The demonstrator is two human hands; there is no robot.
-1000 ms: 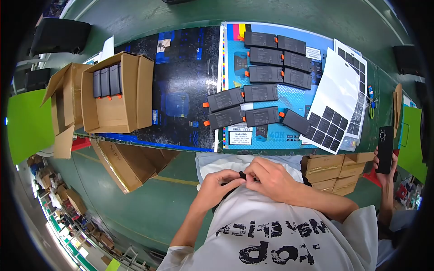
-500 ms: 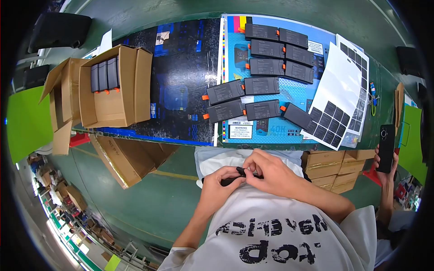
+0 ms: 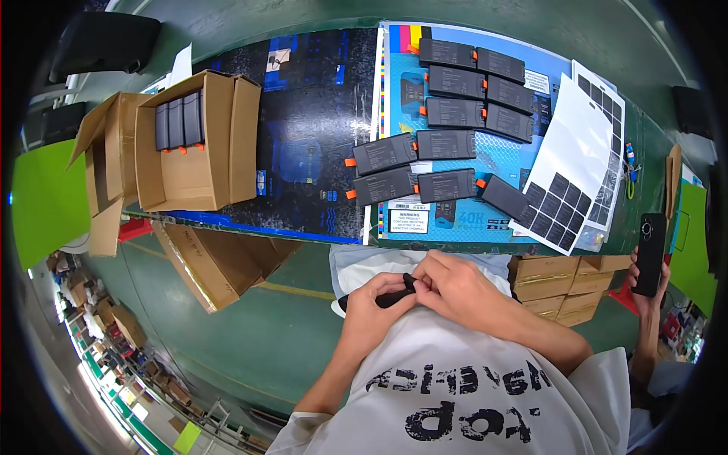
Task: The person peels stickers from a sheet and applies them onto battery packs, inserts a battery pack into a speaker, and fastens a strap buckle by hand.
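Observation:
Close to my body, below the table's front edge, my left hand [image 3: 373, 307] is wrapped round a dark object [image 3: 393, 298], largely hidden by the fingers. My right hand [image 3: 453, 287] touches my left hand, its fingertips pinched at the upper end of the dark object. What the right fingertips grip is too small to make out. Beyond my hands, several black devices [image 3: 446, 186] with orange tabs lie in rows on a blue printed sheet [image 3: 493, 163]. A white label sheet [image 3: 565, 163] with black rectangles overlaps their right side.
At the left of the dark table [image 3: 303, 91] stands an open cardboard box [image 3: 174, 182] holding several black devices [image 3: 180, 121]. More cartons [image 3: 542, 277] are stacked under the table. At the right, another person's hand [image 3: 648, 299] holds up a black phone [image 3: 651, 254].
The dark object shows more between my hands than a second ago. My right fingers have shifted slightly at its end. The view has moved a little.

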